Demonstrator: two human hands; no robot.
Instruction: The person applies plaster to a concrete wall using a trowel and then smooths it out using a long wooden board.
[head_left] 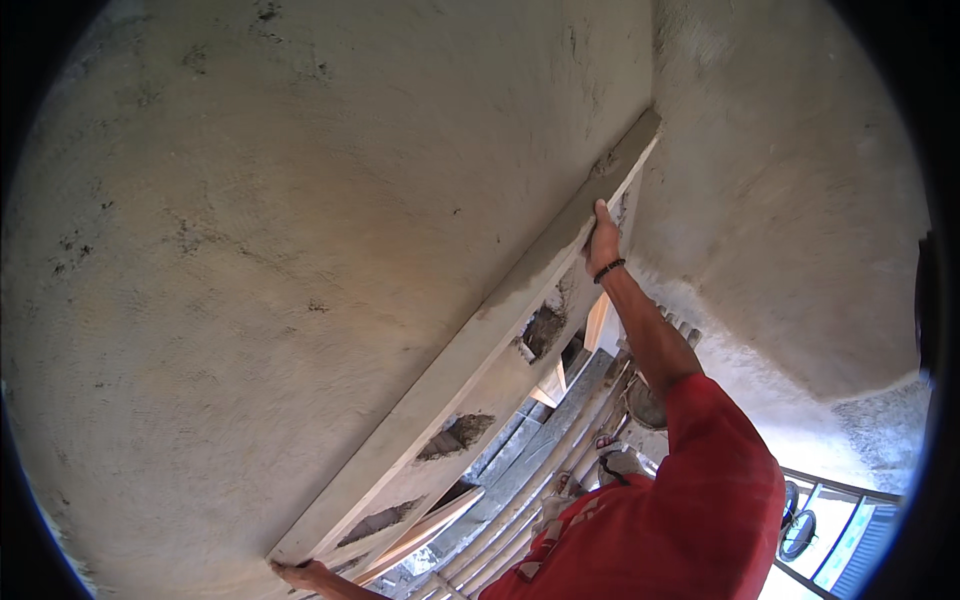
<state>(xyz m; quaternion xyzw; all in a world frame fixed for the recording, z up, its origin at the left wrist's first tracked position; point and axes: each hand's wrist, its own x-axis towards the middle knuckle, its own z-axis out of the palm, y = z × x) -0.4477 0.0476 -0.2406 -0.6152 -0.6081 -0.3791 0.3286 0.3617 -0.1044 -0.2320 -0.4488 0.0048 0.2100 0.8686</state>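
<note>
A long, straight, pale grey plasterer's straightedge [440, 390] lies slantwise against the plastered wall [300, 250], from low left up to the corner at upper right. Wet-looking grey smears mark its upper part. Near its upper end my right hand [603, 240], with a dark bracelet at the wrist, is closed round the edge, the thumb showing on top and the other fingers mostly hidden behind. My left hand [300, 575] grips the lower end, partly cut off by the picture's lower edge.
A second plastered wall [770, 210] meets the first at the right. Below are bamboo poles [540, 480], grey planks [510, 445] and a round bucket-like container [645, 405]. My feet show near the poles. A metal frame [840, 490] stands at lower right.
</note>
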